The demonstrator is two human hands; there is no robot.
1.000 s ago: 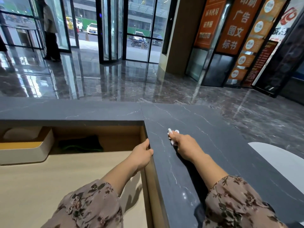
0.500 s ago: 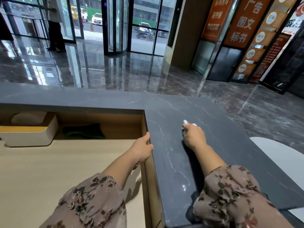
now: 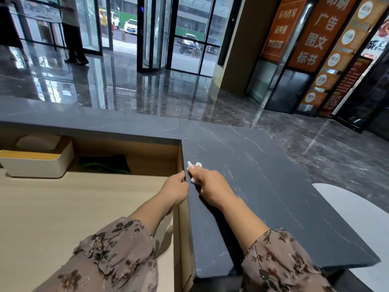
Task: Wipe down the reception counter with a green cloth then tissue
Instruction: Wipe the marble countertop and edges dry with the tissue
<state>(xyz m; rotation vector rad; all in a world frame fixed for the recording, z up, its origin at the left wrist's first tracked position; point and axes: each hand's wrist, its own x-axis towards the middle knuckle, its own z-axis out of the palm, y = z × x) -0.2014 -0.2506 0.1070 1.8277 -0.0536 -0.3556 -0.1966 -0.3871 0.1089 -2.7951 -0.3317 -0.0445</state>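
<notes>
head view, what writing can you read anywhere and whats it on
"广告": middle orange banner.
"图文": same banner, below.
"标书": same banner, lowest.
"标书代写", likely: top of left orange banner; its lower lines are blurred.
Too small to read: white circles on the right banner, dark red panel.

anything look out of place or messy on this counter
Nothing stands out. The right hand holds a tissue against the dark counter, the left hand grips its inner edge, and the green cloth lies on the desk below.
</notes>
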